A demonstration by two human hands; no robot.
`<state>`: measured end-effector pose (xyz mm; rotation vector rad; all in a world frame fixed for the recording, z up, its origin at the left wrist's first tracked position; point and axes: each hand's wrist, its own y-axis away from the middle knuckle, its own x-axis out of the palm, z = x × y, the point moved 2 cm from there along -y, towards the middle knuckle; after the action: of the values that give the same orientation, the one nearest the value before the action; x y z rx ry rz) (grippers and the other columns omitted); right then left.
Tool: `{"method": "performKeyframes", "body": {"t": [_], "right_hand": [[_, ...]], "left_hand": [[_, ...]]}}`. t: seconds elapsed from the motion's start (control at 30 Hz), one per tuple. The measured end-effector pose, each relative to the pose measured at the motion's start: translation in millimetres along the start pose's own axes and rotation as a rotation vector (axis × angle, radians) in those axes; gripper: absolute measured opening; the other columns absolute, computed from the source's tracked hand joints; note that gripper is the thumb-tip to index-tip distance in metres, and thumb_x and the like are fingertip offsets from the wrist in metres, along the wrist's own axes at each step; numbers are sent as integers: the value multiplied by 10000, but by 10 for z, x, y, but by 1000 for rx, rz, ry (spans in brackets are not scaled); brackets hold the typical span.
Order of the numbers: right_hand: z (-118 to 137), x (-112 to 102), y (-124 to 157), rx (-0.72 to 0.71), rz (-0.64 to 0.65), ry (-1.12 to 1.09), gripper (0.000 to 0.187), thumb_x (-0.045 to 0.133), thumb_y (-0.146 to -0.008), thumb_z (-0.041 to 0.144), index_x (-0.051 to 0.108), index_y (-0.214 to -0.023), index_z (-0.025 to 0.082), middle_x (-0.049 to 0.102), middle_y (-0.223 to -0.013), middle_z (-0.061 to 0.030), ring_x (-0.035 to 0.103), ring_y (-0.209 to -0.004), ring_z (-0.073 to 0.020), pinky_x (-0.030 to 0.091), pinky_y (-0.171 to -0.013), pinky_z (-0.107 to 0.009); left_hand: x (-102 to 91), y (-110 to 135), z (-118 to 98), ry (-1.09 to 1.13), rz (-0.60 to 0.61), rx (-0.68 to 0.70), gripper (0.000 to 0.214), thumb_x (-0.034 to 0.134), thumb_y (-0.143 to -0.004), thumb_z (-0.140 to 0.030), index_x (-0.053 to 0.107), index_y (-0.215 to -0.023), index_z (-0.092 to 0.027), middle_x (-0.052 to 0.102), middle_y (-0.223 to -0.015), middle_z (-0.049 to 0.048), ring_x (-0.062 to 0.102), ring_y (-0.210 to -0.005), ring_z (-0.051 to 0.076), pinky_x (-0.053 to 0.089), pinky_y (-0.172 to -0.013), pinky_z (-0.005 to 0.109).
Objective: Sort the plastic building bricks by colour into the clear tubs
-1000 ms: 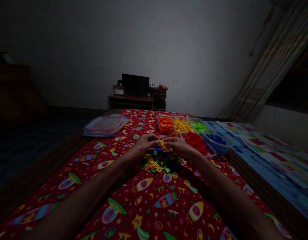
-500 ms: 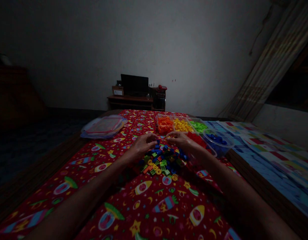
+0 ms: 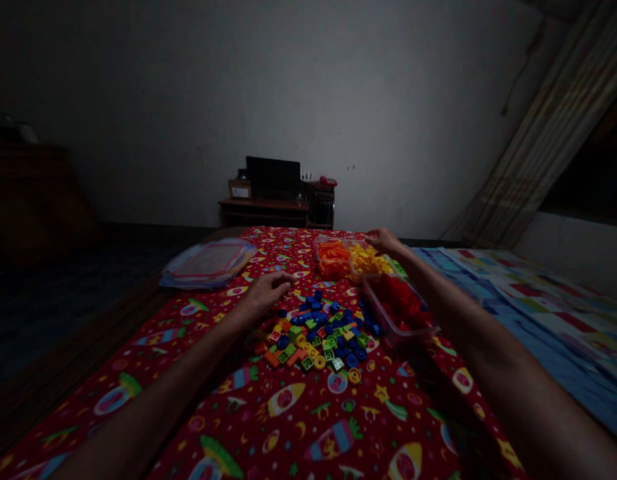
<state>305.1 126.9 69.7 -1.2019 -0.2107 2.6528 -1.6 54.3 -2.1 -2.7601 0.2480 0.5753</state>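
Note:
A pile of small mixed-colour plastic bricks [image 3: 321,332] lies on the red patterned cloth [image 3: 308,413] in front of me. My left hand [image 3: 265,290] rests on the cloth at the pile's far left edge, fingers loosely curled and stretched forward, holding nothing I can see. My right hand [image 3: 383,241] is stretched out over the far end of the tub of yellow bricks [image 3: 365,260], its fingers bent downward; whether it holds anything is hidden. Beside that tub stand a tub of orange bricks [image 3: 332,259] and a nearer tub of red bricks [image 3: 401,303].
A stack of clear lids [image 3: 208,262] lies at the cloth's far left. My right arm hides further tubs. A pale patterned sheet [image 3: 538,293] spreads to the right. A low cabinet with a dark screen [image 3: 274,193] stands against the back wall.
My hands have parted. The right hand has moved from the pile out to the yellow tub, and the left has dropped onto the cloth beside the pile. The yellow piece between them is gone.

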Motion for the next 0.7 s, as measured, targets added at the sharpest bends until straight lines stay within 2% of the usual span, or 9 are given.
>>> {"method": "performKeyframes", "body": {"t": [0.1, 0.17, 0.3, 0.4, 0.53, 0.63, 0.7], "right_hand": [[66, 41, 180, -97, 54, -96, 222, 551, -842, 189, 664, -996, 76, 661, -802, -91, 625, -649, -132, 555, -565, -253], [131, 114, 399, -197, 110, -109, 218, 510, -853, 167, 680, -962, 86, 672, -791, -86, 639, -674, -138, 543, -603, -249], [247, 367, 1024, -470, 201, -7, 239, 483, -875, 205, 698, -932, 116, 688, -791, -78, 640, -712, -156, 509, -664, -270], [225, 575, 1483, -654, 234, 56, 240, 494, -895, 238, 668, -1033, 149, 688, -935, -104, 643, -826, -179, 504, -746, -306], [89, 702, 1829, -818, 255, 170, 394, 527, -897, 321, 542, -1251, 148, 567, -1236, -180, 536, -1155, -244, 457, -936, -396], [7, 758, 1897, -832, 381, 264, 590, 547, -862, 466, 432, -1372, 191, 443, -1387, -177, 392, -1307, -285, 384, -1031, -462], [-13, 823, 1906, -821, 435, 305, 638, 538, -850, 516, 405, -1395, 212, 413, -1419, -168, 327, -1349, -304, 343, -1060, -495]], "left_hand": [[-34, -33, 65, -15, 21, -8, 343, 579, -605, -430, 672, -795, -160, 683, -760, 40, 618, -662, 189, 490, -639, 300], [-63, -53, 105, -36, 38, -9, 361, 589, -610, -452, 677, -809, -165, 693, -781, 45, 632, -705, 208, 499, -672, 315], [-106, -56, 123, -154, 55, 41, 434, 568, -653, -523, 685, -868, -165, 708, -871, 77, 642, -837, 252, 505, -742, 342], [-132, 12, 111, -293, 69, 94, 490, 495, -726, -581, 679, -923, -172, 705, -949, 93, 638, -903, 261, 498, -798, 348], [-193, 247, 208, -461, 143, 83, 624, 416, -788, -631, 612, -1144, -157, 649, -1157, 130, 578, -1096, 285, 455, -924, 371], [-206, 531, 346, -539, 204, 22, 743, 394, -804, -658, 466, -1330, -138, 514, -1350, 168, 470, -1248, 303, 401, -1005, 402], [-147, 736, 401, -577, 261, 6, 807, 401, -801, -673, 360, -1407, -141, 395, -1446, 177, 387, -1318, 309, 362, -1044, 423]]}}
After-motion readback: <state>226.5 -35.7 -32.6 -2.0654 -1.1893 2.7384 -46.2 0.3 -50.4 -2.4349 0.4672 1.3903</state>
